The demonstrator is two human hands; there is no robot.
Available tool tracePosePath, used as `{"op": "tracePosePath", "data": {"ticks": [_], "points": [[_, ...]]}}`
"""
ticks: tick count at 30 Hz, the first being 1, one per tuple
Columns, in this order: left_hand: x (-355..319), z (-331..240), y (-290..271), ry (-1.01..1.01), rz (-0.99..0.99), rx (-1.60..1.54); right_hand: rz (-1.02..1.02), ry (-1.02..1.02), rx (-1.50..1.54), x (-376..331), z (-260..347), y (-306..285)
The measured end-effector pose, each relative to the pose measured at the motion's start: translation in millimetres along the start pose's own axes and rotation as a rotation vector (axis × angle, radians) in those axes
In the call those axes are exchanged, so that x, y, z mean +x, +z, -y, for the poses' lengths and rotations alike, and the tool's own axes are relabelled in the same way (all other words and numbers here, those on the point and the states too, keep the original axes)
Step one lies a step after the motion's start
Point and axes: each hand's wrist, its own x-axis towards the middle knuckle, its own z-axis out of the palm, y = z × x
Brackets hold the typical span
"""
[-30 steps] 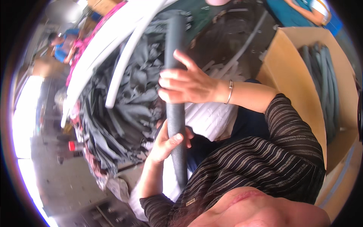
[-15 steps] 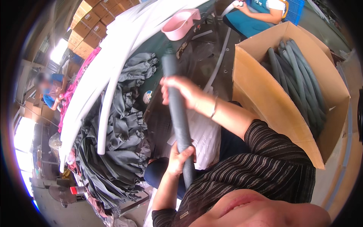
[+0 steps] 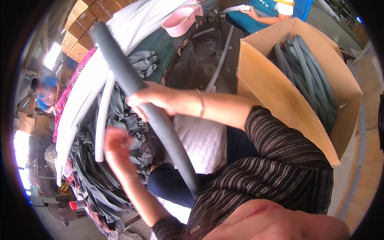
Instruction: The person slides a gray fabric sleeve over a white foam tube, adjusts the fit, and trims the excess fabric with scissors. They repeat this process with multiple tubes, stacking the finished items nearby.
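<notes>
My right hand [image 3: 154, 100] is closed round the middle of a long tube in a dark grey fabric cover [image 3: 172, 138]. The tube slants from my lap up to the far left, its far end in front of the white foam tubes [image 3: 86, 96]. My left hand [image 3: 117, 143] is off the grey tube, beside the near end of one white foam tube [image 3: 105, 124]. Motion blurs its fingers, so their state is unclear. Beneath that hand lies a pile of dark grey gathered fabric sleeves [image 3: 104, 186].
On my right stands an open cardboard box [image 3: 276, 108] holding several grey covered tubes [image 3: 316, 80]. A pink plastic basin [image 3: 180, 24] sits on the green table's far part [image 3: 168, 52]. Another person [image 3: 260, 18] sits beyond the box, and one more [image 3: 48, 94] is at far left.
My left hand has let go of the grey tube's lower part and moved left over the sleeves. The tube's far end has swung left in my right hand.
</notes>
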Motion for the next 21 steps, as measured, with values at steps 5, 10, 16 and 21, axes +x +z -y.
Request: {"op": "tracePosePath", "data": {"ticks": [5, 10, 16, 21], "points": [[59, -116, -26, 0.446, -0.024, -0.386, 0.488, 0.033, -0.604, 83, 77, 63], [45, -151, -82, 0.667, 0.082, -0.612, 0.671, 0.123, -1.051, 57, 50, 109], [-4, -35, 11, 0.340, -0.185, -0.631, 0.573, 0.323, -0.846, -9, -23, 40], [-82, 34, 27, 0.063, -0.093, -0.839, 0.632, 0.611, -0.899, -47, -53, 13]]}}
